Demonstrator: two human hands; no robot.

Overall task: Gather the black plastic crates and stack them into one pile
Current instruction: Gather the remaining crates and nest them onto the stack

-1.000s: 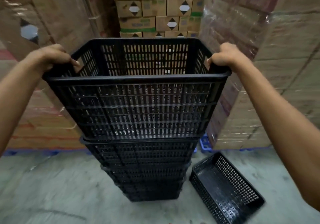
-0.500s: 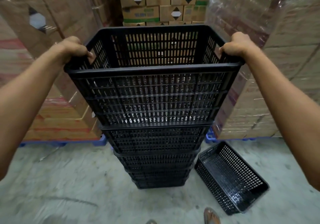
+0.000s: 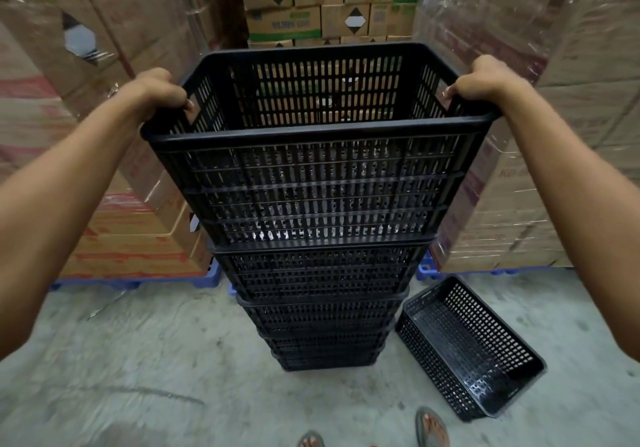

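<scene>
Head view — two hands (image 3: 152, 91) (image 3: 485, 77), one pile (image 3: 322, 273).

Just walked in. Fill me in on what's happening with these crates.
A person is stacking black plastic crates in a warehouse aisle between pallets of cardboard boxes. Their left hand and right hand each grip a short end of the top crate, which sits nested on a tall pile of crates on the concrete floor. One shallow black tray lies loose on the floor right of the pile, not yet added.
</scene>
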